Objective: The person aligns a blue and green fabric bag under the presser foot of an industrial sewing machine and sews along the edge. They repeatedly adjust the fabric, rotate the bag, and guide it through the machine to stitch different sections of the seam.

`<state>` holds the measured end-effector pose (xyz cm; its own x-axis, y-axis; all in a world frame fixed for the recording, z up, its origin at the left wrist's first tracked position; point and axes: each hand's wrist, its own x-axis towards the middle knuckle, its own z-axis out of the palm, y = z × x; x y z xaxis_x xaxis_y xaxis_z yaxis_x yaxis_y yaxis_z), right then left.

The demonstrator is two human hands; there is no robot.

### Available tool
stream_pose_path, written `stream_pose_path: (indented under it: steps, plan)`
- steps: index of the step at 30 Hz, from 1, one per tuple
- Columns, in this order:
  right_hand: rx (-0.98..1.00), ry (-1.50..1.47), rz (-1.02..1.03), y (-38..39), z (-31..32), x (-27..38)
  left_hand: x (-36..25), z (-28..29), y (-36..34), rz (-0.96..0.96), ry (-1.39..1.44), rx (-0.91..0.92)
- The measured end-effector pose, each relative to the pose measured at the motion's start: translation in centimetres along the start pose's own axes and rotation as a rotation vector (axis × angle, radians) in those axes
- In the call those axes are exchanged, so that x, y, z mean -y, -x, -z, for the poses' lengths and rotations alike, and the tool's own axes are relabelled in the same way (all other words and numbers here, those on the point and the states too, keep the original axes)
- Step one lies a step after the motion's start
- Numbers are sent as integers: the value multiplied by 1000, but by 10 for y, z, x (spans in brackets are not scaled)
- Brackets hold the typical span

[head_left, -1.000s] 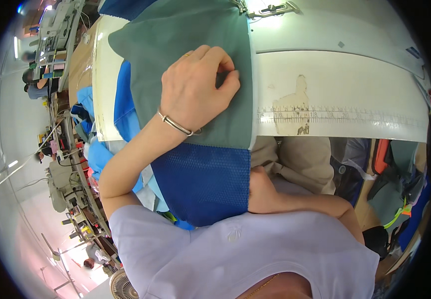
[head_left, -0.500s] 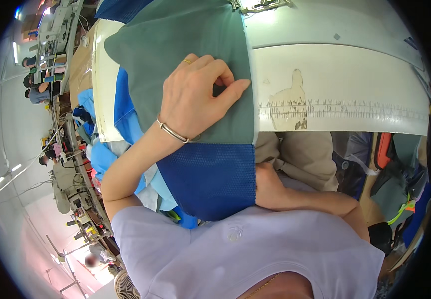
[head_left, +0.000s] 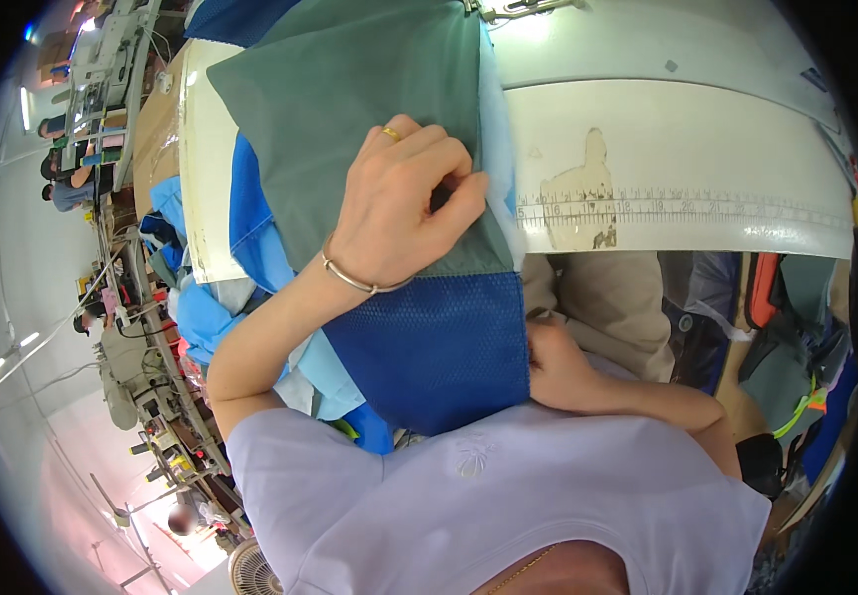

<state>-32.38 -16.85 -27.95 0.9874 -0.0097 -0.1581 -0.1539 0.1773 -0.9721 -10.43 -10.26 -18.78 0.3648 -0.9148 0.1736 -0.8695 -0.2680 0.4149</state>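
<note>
A green fabric panel [head_left: 349,84] joined to a blue mesh panel [head_left: 439,347] hangs over the front of the white table. On the green part, near its right edge, lies my left hand [head_left: 404,203], its thumb and forefinger closed in a pinch on the cloth. A pale blue layer [head_left: 494,129] shows from under that edge. My right hand [head_left: 563,369] is curled at the right edge of the blue mesh, above my lap; its fingertips are hidden behind the cloth. The far end of the green fabric reaches the metal presser foot [head_left: 523,10] of a sewing machine.
A printed ruler strip [head_left: 686,208] runs along the white tabletop to the right. Blue and pale fabric pieces [head_left: 211,317] are heaped at the left. Dark green cloth [head_left: 791,367] hangs at the right. Other sewing machines [head_left: 126,367] and people stand farther left.
My left hand has drawn the green fabric's edge leftward, uncovering the pale blue layer. The right hand and the blue mesh edge have shifted slightly right.
</note>
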Motion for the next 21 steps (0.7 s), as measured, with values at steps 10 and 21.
stream_pose_path:
  steps: [10, 21]
  plan:
    - [-476, 920, 852, -54, 74, 83, 14, 9, 9, 66, 196, -17]
    - [-332, 1247, 842, -89, 69, 69, 5, 10, -6, -175, 49, -105]
